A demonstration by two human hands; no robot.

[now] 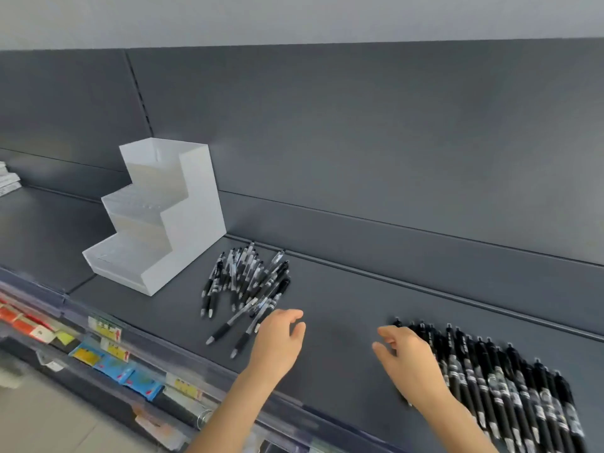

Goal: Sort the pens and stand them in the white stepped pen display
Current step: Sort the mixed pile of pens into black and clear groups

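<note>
Black-barrelled pens (496, 380) lie in a row just beside the spread, empty fingers of the right hand (410, 361); clear-barrelled pens (248, 282) heap just beyond the relaxed, empty left hand (277, 341), seemingly grouped by type. Well beyond its fingers, the white stepped pen display (157, 217) stands unfilled.

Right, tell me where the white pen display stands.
Head view, left: the white pen display stands on the grey shelf, left of the loose pen pile.

White stepped pen display (192, 230), black pens (510, 380), dark grey shelf (343, 308)
</note>
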